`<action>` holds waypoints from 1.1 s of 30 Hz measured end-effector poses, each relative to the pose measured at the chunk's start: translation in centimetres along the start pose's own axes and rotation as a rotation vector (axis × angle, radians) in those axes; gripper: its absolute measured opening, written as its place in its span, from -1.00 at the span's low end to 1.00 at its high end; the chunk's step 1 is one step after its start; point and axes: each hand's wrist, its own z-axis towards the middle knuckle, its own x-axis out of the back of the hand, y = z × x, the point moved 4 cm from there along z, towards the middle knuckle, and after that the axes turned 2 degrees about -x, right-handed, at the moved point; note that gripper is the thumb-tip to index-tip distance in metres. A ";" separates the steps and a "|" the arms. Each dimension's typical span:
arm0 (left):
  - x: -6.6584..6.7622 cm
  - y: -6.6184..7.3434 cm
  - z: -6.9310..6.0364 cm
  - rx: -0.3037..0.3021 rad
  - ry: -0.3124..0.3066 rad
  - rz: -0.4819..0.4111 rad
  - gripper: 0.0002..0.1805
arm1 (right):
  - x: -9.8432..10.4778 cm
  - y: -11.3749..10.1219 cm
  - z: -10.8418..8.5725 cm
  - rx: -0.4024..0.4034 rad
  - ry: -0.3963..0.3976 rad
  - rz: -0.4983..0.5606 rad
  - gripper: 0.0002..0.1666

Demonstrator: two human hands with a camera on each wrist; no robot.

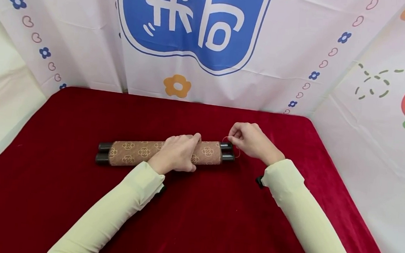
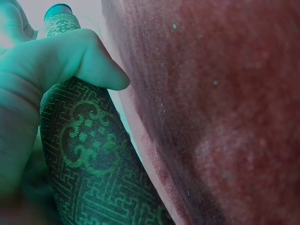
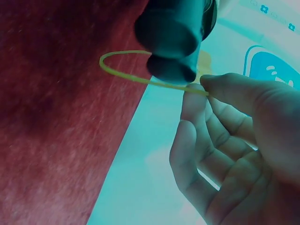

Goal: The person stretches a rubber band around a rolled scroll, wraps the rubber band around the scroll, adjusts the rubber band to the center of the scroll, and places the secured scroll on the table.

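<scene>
A rolled scroll [image 1: 126,152] in brown brocade with gold flower patterns lies across the red cloth, its two dark rods side by side. Black rod ends [image 1: 227,157] stick out at the right, and another dark pair [image 1: 104,153] at the left. My left hand [image 1: 177,153] grips the scroll right of its middle; the left wrist view shows the thumb bent over the brocade [image 2: 93,140]. With thumb and index finger, my right hand [image 1: 252,141] pinches a thin rubber band [image 3: 126,76]. The band's loop is stretched out near the right rod ends.
Red velvet-like cloth [image 1: 196,220] covers the table. A white printed curtain [image 1: 282,49] with a blue emblem [image 1: 196,20] hangs behind the far edge, and pale panels [image 1: 374,142] stand at the sides.
</scene>
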 end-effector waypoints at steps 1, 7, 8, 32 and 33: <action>0.0 0.0 0.0 0.001 -0.001 0.000 -0.24 | 0.0 -0.2 0.1 0.005 -0.002 0.002 -0.95; 0.0 0.0 0.2 0.014 0.002 -0.006 -0.26 | -0.1 -1.0 0.1 0.020 -0.022 -0.008 -0.96; 0.0 0.0 0.2 0.015 0.005 -0.008 -0.27 | -0.1 -1.0 0.0 0.016 -0.026 -0.012 -0.96; 1.0 -1.4 1.3 0.108 0.075 -0.066 -0.25 | -1.4 -1.1 -2.7 -0.080 0.079 0.117 -0.84; 1.0 -1.4 1.3 0.108 0.075 -0.066 -0.25 | -1.5 -1.2 -2.8 -0.096 0.079 0.124 -0.84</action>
